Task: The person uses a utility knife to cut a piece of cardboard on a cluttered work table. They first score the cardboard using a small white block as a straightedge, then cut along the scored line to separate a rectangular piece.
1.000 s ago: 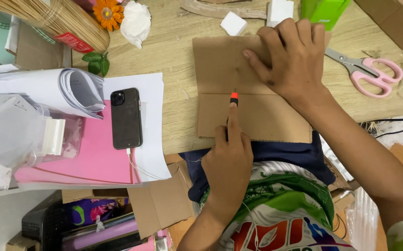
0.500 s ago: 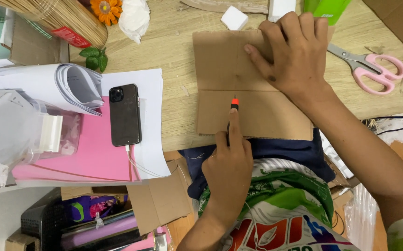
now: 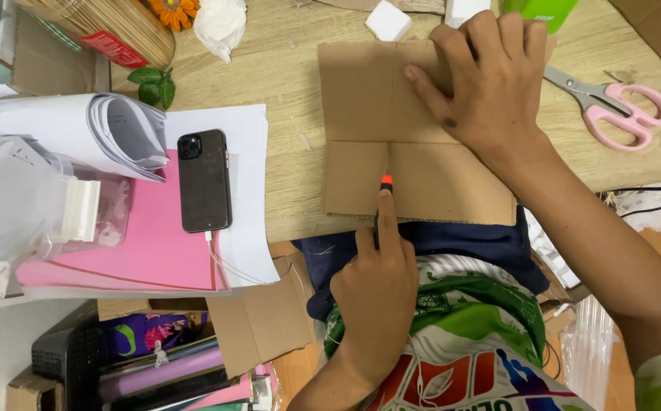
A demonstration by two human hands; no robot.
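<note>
Both hands bare — left hand (image 3: 376,281), right hand (image 3: 490,84), no gloves, rings or watch. White shirt (image 3: 467,342) with green, red and blue print; dark navy cloth (image 3: 460,240) across lap — right sleeve green-edged.

Dark-screened black phone (image 3: 204,181) on white paper; red label (image 3: 114,49) on bamboo-stick bundle, top left.

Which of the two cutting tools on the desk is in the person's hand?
The orange-tipped utility knife, gripped in the left hand with its tip on the cardboard sheet. The pink-handled scissors lie untouched, beyond the right hand.
</note>
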